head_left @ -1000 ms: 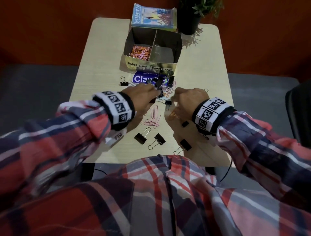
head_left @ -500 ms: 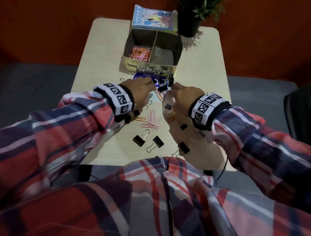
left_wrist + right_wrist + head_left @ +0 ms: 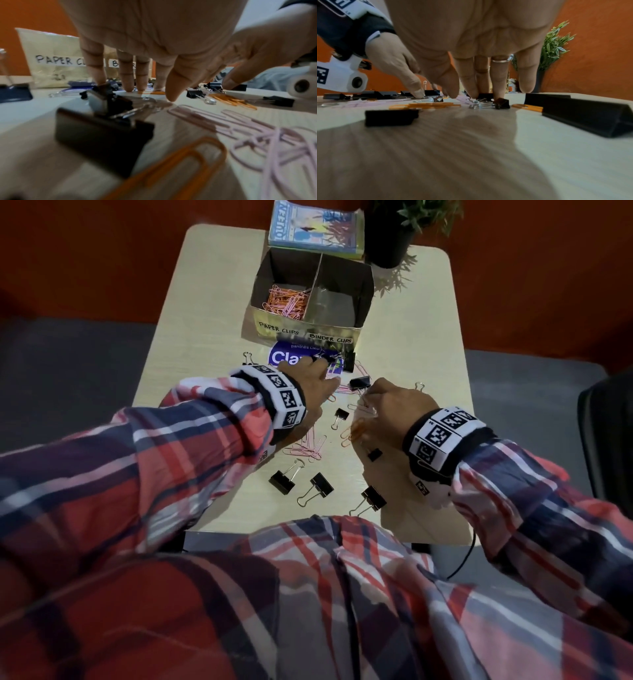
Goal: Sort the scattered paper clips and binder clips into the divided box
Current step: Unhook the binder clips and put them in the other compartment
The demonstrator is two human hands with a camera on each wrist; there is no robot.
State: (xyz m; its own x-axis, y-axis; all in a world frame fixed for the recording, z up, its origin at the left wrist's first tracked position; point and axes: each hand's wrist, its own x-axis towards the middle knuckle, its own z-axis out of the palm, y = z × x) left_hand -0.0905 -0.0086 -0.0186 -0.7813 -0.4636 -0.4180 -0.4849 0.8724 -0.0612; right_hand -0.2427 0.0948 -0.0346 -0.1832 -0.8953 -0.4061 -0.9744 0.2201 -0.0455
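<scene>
Orange wall behind, pale wooden table [image 3: 212,313] in front, and both hands are down among the scattered clips. At the far edge lies a book [image 3: 315,229] beside a potted plant [image 3: 394,237], and just in front of them stands the divided box [image 3: 305,332], its near wall lettered PAPER CLIPS on the left and BINDER CLIPS on the right; pink and orange paper clips [image 3: 286,302] already fill the left compartment. A blue printed card [image 3: 291,357] lies against the box front, partly under the left hand [image 3: 308,386], whose fingers [image 3: 127,75] reach straight down with tips on the table among clips, thumb spread apart. The right hand [image 3: 390,405] does the same, straight fingers [image 3: 499,79] planted at a small black binder clip [image 3: 485,96]; whether they grip it, I cannot tell. Between the wrists, loose pink paper clips [image 3: 305,448] lie with long axes mostly running toward the box. Nearer the body, three binder clips [image 3: 320,486] lie on their sides, and the silver handles of two of them point back toward the person.
</scene>
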